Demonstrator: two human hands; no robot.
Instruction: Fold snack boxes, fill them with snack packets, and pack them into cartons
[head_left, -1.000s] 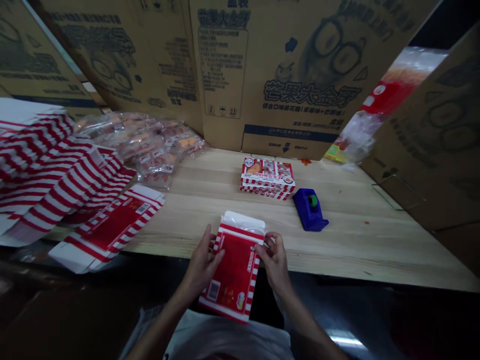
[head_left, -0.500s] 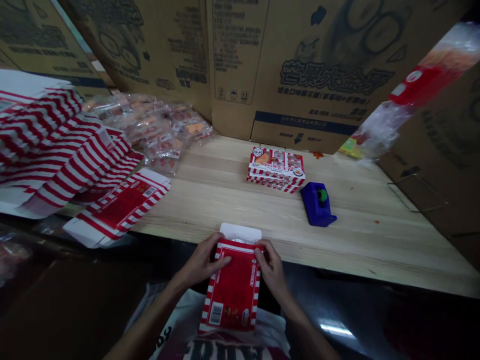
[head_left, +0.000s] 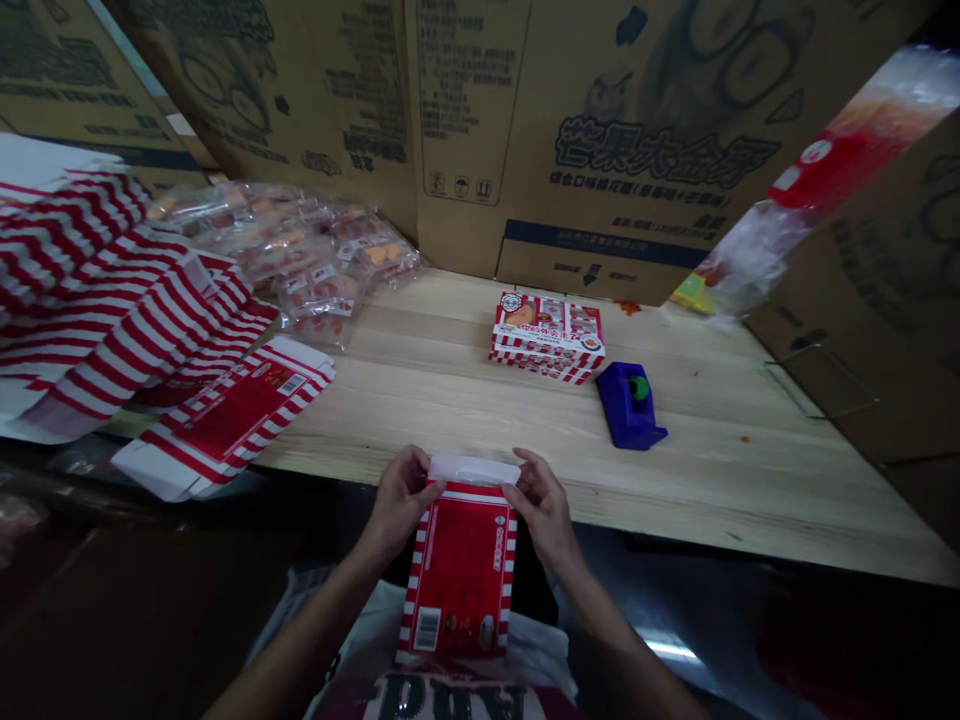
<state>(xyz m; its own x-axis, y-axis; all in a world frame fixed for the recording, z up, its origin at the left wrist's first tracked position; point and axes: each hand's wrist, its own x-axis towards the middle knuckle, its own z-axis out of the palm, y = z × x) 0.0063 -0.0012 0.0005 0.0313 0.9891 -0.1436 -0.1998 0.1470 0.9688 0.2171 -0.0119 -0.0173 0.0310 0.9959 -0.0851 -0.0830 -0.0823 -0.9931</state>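
A red box with striped red-and-white edges (head_left: 466,570) stands between my hands in front of the table edge, its barcode side facing up. At its top end a white flap (head_left: 474,468) is bent partway over the opening. My left hand (head_left: 405,505) grips the top left corner, thumb on the front near the flap. My right hand (head_left: 541,505) is closed at the top right corner, thumb against the box edge and fingers behind the flap. What lies inside the box is hidden.
Finished-looking striped boxes (head_left: 549,338) sit mid-table beside a blue tape dispenser (head_left: 630,408). Flat striped cartons (head_left: 112,300) are piled at left, near clear-wrapped snack packets (head_left: 300,250). Large brown cardboard boxes (head_left: 465,130) line the back. A plastic bag (head_left: 750,260) hangs at right.
The white flap, upright before, now leans over the box's opening. Both hands have shifted up to the top corners, with fingers at the flap.
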